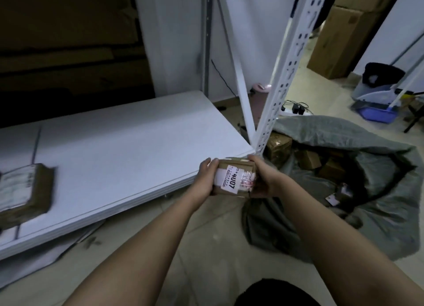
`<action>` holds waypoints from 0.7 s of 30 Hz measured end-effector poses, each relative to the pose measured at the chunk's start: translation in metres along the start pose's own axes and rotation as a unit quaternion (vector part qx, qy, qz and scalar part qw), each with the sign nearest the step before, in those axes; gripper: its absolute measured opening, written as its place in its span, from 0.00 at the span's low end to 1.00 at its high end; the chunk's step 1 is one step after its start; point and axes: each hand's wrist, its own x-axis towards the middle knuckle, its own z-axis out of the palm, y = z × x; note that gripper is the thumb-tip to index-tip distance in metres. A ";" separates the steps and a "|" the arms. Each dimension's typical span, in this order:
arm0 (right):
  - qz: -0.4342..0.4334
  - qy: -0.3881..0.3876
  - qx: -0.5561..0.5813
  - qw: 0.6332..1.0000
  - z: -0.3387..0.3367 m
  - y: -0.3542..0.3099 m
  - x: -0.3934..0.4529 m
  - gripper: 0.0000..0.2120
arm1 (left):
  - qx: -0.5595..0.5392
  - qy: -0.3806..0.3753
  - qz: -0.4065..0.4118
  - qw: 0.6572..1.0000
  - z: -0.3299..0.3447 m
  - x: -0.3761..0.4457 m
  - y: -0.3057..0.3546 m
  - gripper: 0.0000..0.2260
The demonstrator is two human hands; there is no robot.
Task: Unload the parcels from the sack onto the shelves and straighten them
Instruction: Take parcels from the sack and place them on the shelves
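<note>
2 hands, left hand (205, 179) and right hand (266, 179), grasp a small parcel (234, 177) beside the shelf (128, 142) edge; open sack (358, 191) right.

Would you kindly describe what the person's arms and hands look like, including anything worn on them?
Both forearms are bare, with no sleeves in view. The left hand and right hand wear no gloves; no watch, ring or bracelet shows.

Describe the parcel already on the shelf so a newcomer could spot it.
Start at the low white shelf board on the left and follow it to the picture's left edge. The brown parcel with a pale label on top lies there alone; the other parcels sit in the grey sack or in hand.
</note>
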 end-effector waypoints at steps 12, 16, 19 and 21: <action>-0.210 -0.198 0.238 0.927 0.156 0.011 -0.052 0.17 | -0.020 0.014 0.011 1.000 -0.143 -0.074 0.006 0.22; -0.221 -0.218 0.231 0.922 0.182 0.012 -0.062 0.22 | 0.035 0.097 0.121 0.987 -0.165 -0.086 -0.003 0.25; -0.231 -0.217 0.157 0.935 0.196 0.015 -0.068 0.26 | 0.136 0.159 0.185 0.960 -0.179 -0.096 -0.007 0.31; -0.216 -0.220 0.149 0.940 0.203 0.016 -0.070 0.28 | 0.228 0.206 0.221 0.926 -0.189 -0.103 -0.007 0.37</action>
